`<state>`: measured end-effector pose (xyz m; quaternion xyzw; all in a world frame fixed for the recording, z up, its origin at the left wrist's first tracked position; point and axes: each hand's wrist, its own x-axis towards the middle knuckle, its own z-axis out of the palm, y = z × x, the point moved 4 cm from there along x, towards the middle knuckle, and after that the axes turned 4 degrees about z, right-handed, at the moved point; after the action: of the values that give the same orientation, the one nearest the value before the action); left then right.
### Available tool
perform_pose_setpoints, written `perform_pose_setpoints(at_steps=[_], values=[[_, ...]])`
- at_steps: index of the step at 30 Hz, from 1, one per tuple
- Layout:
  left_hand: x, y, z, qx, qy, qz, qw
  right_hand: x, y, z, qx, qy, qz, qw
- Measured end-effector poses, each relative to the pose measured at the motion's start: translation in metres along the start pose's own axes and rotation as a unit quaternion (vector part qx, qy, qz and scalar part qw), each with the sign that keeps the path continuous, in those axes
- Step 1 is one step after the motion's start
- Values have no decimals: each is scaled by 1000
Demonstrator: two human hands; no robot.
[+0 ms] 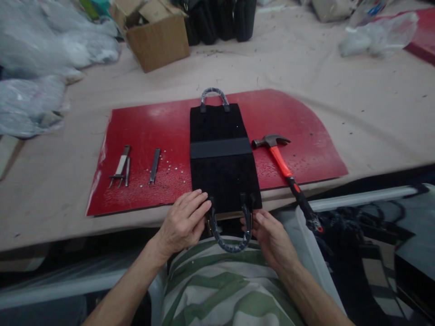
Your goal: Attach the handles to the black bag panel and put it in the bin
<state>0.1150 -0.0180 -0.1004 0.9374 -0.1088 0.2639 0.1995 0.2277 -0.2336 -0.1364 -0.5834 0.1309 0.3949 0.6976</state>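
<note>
A black handbag panel (222, 176) lies flat and unfolded, a smooth band across its middle. Its far handle (214, 90) and near handle (233, 248) are wrapped in clear plastic. My left hand (185, 222) holds the near left corner, fingers over the edge; its thumb is partly hidden. At the near right corner, my right hand (272, 233) grips the edge with thumb and fingers, some of them under it. Right of the panel rests a claw hammer (280, 160) with a red and black handle. Metal punches (154, 166) and a pronged tool (121, 163) lie to the left.
Beneath the panel is a red board (288, 117), scattered with small round offcuts. Behind it stand a cardboard box (159, 43) and several black bags (224, 20). Plastic wrapping (61, 40) covers the back left. A white bin (316, 258) with black pieces stands at right.
</note>
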Motion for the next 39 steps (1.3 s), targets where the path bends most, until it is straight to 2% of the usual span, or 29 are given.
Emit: perform_pose_setpoints(at_steps=[3,11,20,25,27,30,35,39], values=[[1,0,1,1,-1,-4,1000,7,-3,17,55,-48,34,997],[-6,0,7,2,19,-11,1000,26,-8,24,91,-34,18,995],[-7,0,10,-7,41,-8,999,29,-6,26,93,11,2,996],[-2,1,6,-15,42,-21,999,24,-15,29,115,5,-7,993],[0,2,5,-16,45,-29,998,20,-18,31,139,-9,1,990],[1,3,4,-21,52,-45,997,13,-17,36,199,-60,27,978],[2,5,4,-29,54,-54,997,7,-2,40,292,-118,74,946],[5,7,1,-40,57,-48,996,10,9,44,288,-156,96,940]])
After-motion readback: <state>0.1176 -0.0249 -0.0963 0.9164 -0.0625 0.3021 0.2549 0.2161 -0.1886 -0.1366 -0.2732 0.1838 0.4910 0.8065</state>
